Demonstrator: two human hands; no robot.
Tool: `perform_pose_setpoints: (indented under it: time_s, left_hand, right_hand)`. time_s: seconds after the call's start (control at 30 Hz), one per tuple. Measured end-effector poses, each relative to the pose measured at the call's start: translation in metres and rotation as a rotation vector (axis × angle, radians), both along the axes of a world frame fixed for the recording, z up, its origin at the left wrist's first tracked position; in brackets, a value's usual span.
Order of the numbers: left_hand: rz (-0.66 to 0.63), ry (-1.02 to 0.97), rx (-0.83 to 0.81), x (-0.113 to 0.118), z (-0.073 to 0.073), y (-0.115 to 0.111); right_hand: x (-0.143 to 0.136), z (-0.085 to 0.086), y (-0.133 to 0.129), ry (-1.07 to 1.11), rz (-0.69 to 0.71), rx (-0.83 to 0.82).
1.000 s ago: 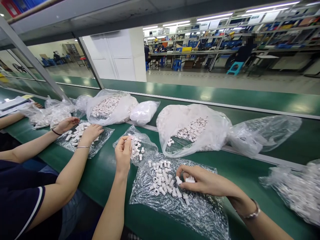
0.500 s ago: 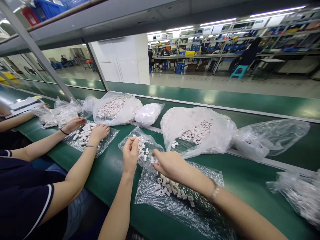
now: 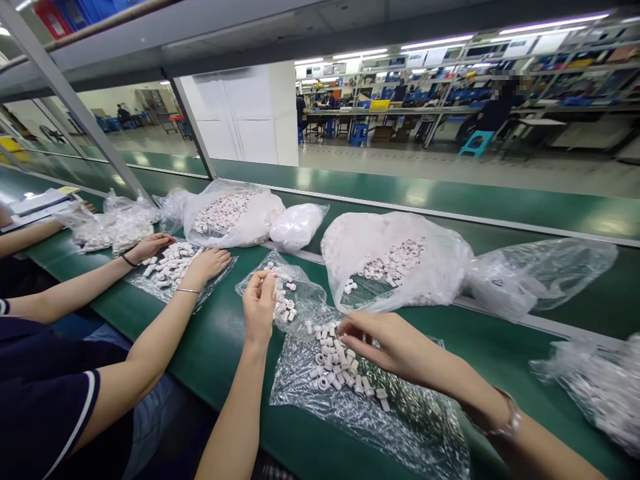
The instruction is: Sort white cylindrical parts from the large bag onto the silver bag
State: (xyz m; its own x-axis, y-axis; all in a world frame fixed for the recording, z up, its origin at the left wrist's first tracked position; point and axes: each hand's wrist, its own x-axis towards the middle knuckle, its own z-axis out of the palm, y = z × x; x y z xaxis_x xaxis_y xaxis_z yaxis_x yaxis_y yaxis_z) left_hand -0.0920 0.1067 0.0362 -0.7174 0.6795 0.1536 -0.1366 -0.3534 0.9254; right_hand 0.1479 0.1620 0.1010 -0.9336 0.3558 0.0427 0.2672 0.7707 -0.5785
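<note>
My left hand (image 3: 259,303) is at the near left edge of a small clear plastic sheet or bag (image 3: 313,290) bearing loose white plastic fittings (image 3: 285,310). Its thumb and fingers are pinched together, and what lies between them is hidden. My right hand (image 3: 383,340) hovers palm down at the right of a pile of white fittings (image 3: 335,363), fingers bent and apart, with nothing visible in them. That pile lies on a larger crinkled clear plastic sheet (image 3: 320,403). The fittings look like short flanged tubes.
Behind my hands are a large open bag of fittings (image 3: 345,247), another one (image 3: 270,217) and a knotted white bag (image 3: 297,227). A co-worker's hands (image 3: 207,263) handle similar fittings on the left. A filled bag (image 3: 595,393) sits far right. A shelf (image 3: 250,40) hangs overhead.
My right hand has moved right, away from the small plastic, and its fingers have spread. My left hand stays nearly in place. The co-worker's nearer hand has shifted slightly right.
</note>
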Motion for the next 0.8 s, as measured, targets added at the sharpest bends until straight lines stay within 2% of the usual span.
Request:
perform_pose_setpoints:
  time_s: [0.13,0.3,0.53,0.8]
  left_hand:
    - [-0.007,0.014,-0.010,0.003,0.001,-0.001]
    - [-0.024,0.050,-0.032,0.004,-0.001,-0.001]
    - [0.007,0.034,-0.033,0.003,-0.005,0.002]
    - [0.002,0.061,-0.045,0.004,-0.003,0.000]
  right_hand:
    - [0.045,-0.024,-0.006,-0.130,-0.120,-0.157]
    - [0.069,-0.050,-0.010,-0.185,-0.172,-0.294]
    - [0.080,-0.055,-0.010,-0.315,-0.143,-0.359]
    - [0.082,-0.063,-0.013,-0.341,-0.114,-0.323]
